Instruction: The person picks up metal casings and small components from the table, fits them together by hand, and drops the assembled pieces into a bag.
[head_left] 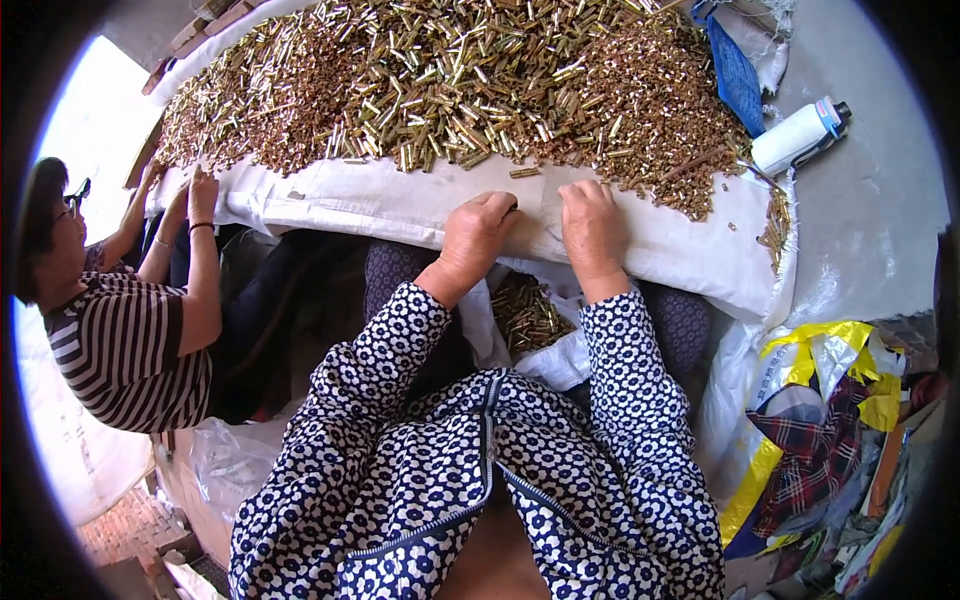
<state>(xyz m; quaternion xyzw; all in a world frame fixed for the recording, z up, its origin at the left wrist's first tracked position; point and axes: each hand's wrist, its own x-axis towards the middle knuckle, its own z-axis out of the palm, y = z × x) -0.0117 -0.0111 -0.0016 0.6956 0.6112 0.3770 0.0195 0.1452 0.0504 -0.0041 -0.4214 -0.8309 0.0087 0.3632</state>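
My left hand [476, 236] is closed at the near side of the cloth-covered table, fingers curled with a small dark spot at the tips. To its right, my right hand [595, 232] is also closed, its fingertips bent down near the cloth. Whatever either hand holds is hidden or too small to make out. Just beyond them lies a single brass-coloured tube [524, 173], in front of a broad heap of slim brass-coloured metal tubes [450, 85]. Below, between my forearms, a white sack [560, 362] contains more such tubes.
Small coppery pieces [650, 100] are heaped at the right. A white bottle [800, 138] lies beside a blue piece [735, 75] at the table's right end. At the left, another person [130, 310] in stripes works at the heap. A yellow-and-silver bag [810, 360] with plaid cloth stands at lower right.
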